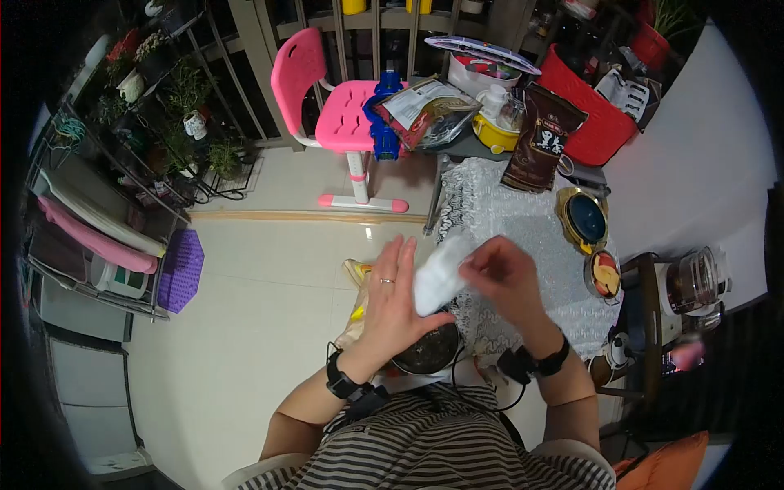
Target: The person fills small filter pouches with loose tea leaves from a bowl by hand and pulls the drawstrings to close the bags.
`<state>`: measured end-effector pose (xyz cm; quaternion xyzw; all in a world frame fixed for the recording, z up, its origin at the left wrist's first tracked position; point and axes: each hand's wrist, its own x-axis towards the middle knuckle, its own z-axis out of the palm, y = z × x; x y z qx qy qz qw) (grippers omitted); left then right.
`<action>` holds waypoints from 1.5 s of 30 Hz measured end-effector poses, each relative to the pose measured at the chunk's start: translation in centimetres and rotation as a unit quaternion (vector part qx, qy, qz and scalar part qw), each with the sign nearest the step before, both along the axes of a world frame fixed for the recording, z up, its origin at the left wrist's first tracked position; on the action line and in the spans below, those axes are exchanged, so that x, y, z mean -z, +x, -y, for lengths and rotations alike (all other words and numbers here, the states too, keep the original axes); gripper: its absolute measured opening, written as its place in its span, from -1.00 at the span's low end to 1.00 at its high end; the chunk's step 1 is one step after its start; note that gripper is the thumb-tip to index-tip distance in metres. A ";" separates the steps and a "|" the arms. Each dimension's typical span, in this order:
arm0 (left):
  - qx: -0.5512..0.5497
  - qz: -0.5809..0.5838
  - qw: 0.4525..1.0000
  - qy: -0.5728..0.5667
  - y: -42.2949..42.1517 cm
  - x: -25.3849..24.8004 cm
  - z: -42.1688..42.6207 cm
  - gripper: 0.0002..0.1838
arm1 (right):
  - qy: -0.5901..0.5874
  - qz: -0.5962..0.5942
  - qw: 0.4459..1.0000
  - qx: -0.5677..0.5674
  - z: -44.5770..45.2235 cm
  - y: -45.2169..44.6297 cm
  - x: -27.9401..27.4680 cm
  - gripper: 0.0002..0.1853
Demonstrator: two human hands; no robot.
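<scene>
A soft white wad (441,273) hangs between my two hands, above a dark round pot or bowl (429,349) near my lap. My left hand (394,298) has its fingers stretched out, a ring on one of them, and its palm side lies against the wad's left edge. On the right, my right hand (505,276) pinches the wad's upper right edge between thumb and fingers. The wad is slightly blurred. Part of the dark pot is hidden behind my left hand.
A cloth-covered table (531,237) at the right bears a brown bag (545,139), a blue bowl (586,216) and a bowl of cut fruit (604,274). Behind stands a pink chair (298,77). Plant shelves are at the left; a purple mat (181,271) lies nearby.
</scene>
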<state>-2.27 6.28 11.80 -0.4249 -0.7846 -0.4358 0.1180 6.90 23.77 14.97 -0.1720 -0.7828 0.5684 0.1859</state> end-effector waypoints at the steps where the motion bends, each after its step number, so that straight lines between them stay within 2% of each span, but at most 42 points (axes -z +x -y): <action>1: 0.013 0.041 0.999 -0.008 0.2 1.1 0.0 0.00 | -0.055 -0.020 0.997 -0.040 1.1 0.3 0.2 -0.83; 2: 0.026 0.082 0.996 -0.016 0.4 1.9 0.1 -0.04 | -0.111 -0.040 0.990 -0.079 1.8 0.7 0.4 -0.84; 3: 0.049 0.106 0.993 -0.002 0.3 2.2 0.3 -0.19 | -0.097 -0.023 0.991 -0.089 2.1 1.0 0.7 -0.83; 7: 0.027 0.168 0.984 0.044 0.9 4.0 1.7 -0.32 | -0.099 -0.038 0.993 -0.046 3.0 1.6 0.5 -0.84; 9: 0.015 0.173 0.983 0.055 1.1 4.2 2.1 -0.34 | 0.009 0.017 0.999 -0.038 2.9 1.8 0.4 -0.83; 10: 0.016 0.172 0.983 0.054 1.1 4.2 2.3 -0.34 | 0.009 0.016 0.999 -0.037 2.9 1.9 0.6 -0.83; 12: 0.033 0.148 0.988 0.038 1.3 4.3 2.6 -0.31 | 0.212 -0.017 0.976 -0.051 2.7 2.0 0.9 -0.84; 15: 0.031 0.148 0.988 0.040 1.5 4.4 2.7 -0.30 | 0.239 -0.014 0.971 -0.003 3.3 2.3 0.7 -0.83; 19: 0.035 0.133 0.990 0.024 1.7 4.4 2.8 -0.30 | 0.241 -0.026 0.970 -0.022 2.8 2.7 1.9 -0.84; 21: 0.040 0.104 0.994 0.014 1.9 4.3 2.8 -0.29 | 0.197 -0.064 0.977 -0.058 2.8 2.7 2.2 -0.85; 25: 0.027 0.110 0.993 0.019 2.1 4.2 2.7 -0.33 | 0.139 -0.035 0.989 -0.040 2.9 2.9 1.8 -0.88; 28: 0.027 0.112 0.993 0.016 1.8 4.7 2.7 -0.33 | 0.137 -0.047 0.990 -0.004 2.6 2.8 1.9 -0.87; 30: 0.043 0.128 0.991 0.006 1.4 5.1 2.5 -0.33 | 0.076 -0.025 0.994 0.072 2.5 3.1 1.4 -0.88; 31: 0.045 0.127 0.991 0.007 1.0 5.4 2.2 -0.33 | 0.077 -0.025 0.994 0.074 2.1 3.3 1.5 -0.88; 34: 0.055 0.158 0.986 0.002 -0.8 5.5 0.3 -0.32 | 0.034 -0.068 0.987 0.140 0.2 4.8 1.6 -0.88; 36: 0.069 0.069 0.994 -0.046 -2.6 4.7 -1.7 -0.31 | -0.103 -0.154 0.961 0.205 -0.8 6.2 1.1 -0.89; 41: 0.120 0.024 0.984 -0.131 -4.4 4.4 -8.6 -0.17 | -0.111 -0.144 0.952 0.248 -2.5 10.1 2.4 -0.88; 45: 0.108 0.072 0.973 -0.192 -4.8 6.5 -14.2 -0.09 | -0.137 -0.125 0.946 0.267 -2.6 11.5 3.7 -0.86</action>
